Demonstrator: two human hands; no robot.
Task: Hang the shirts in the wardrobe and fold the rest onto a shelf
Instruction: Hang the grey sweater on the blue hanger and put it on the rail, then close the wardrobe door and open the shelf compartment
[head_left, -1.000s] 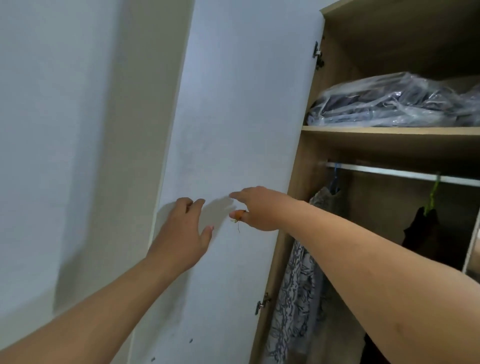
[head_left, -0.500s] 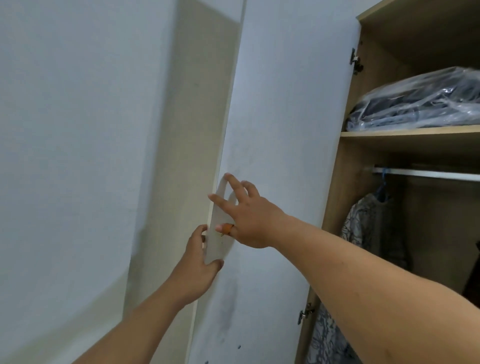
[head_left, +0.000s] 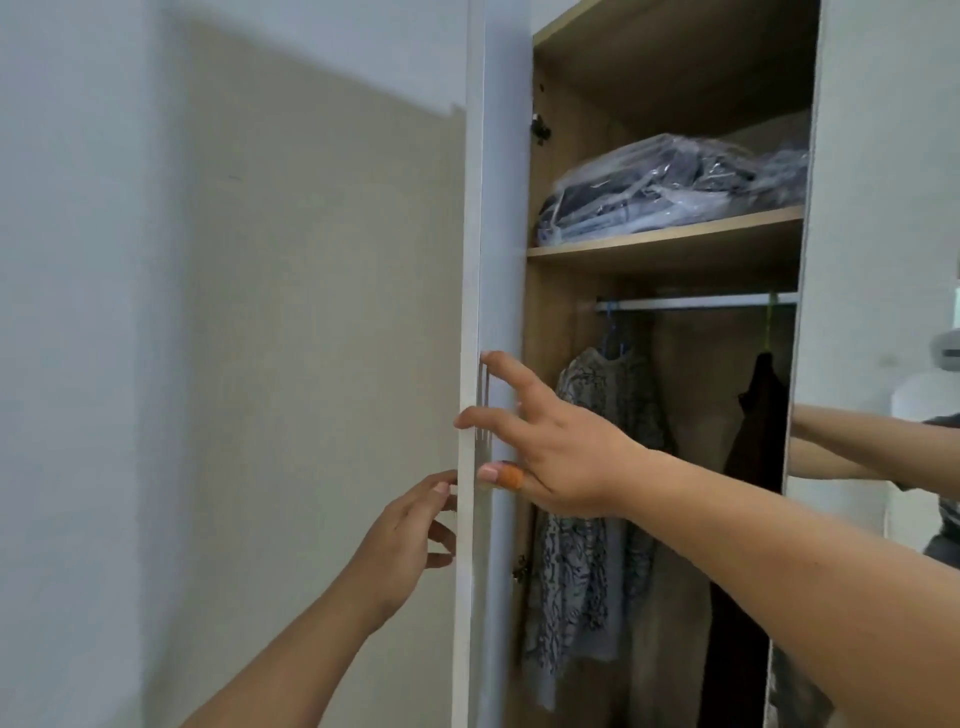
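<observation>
Swung further open since half a second ago, white wardrobe door (head_left: 485, 312) now edge-on. Right hand (head_left: 550, 447) spread, straight fingers against the door edge, gripping nothing. Left hand (head_left: 405, 545) loosely open at the door's outer face, fingertip touching. Inside: patterned shirt (head_left: 587, 519) and dark garment (head_left: 758, 415) hanging from rail (head_left: 696, 302); plastic-wrapped clothes (head_left: 675, 187) on shelf (head_left: 665, 243) above.

A home bedroom: open wardrobe (head_left: 670, 249), hanging clothes (head_left: 597, 467), bagged garments (head_left: 670, 187) above.

wooden shelf (head_left: 675, 244), plastic-wrapped clothes (head_left: 670, 187) on it
</observation>
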